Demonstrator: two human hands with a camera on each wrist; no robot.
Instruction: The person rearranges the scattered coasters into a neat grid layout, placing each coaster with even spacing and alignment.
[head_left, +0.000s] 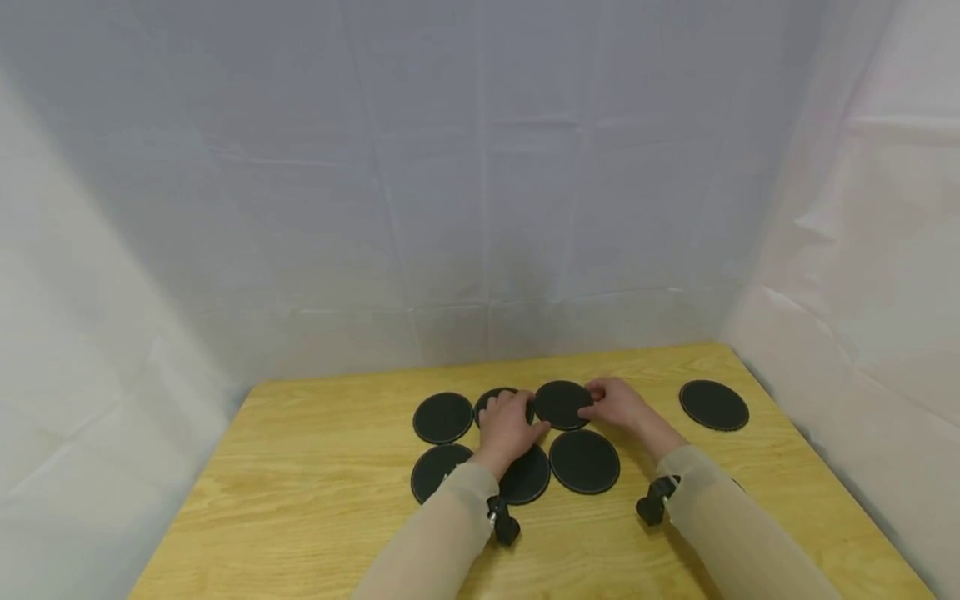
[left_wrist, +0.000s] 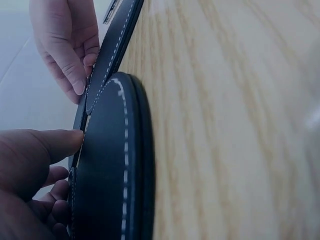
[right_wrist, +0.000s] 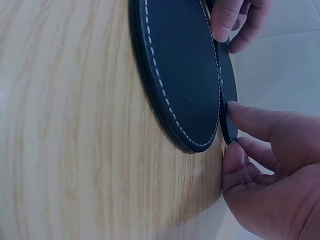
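Note:
Several round black coasters with white stitching lie flat on a wooden table (head_left: 315,467). My left hand (head_left: 513,417) rests with curved fingers on the back middle coaster (head_left: 495,395), and its thumb (left_wrist: 47,145) touches the left rim of the neighbouring back coaster (head_left: 562,404). My right hand (head_left: 603,400) pinches that coaster's right rim between forefinger and thumb (right_wrist: 250,117). In the right wrist view the pinched coaster (right_wrist: 227,95) lies just beyond a nearer coaster (right_wrist: 180,70). The left wrist view shows a near coaster (left_wrist: 112,170) and the right hand's fingers (left_wrist: 70,55) behind it.
More coasters lie at the back left (head_left: 443,417), front left (head_left: 435,471), front middle (head_left: 528,479) and front right (head_left: 584,461). One coaster (head_left: 714,405) sits apart near the table's right edge. White cloth walls enclose the table on three sides.

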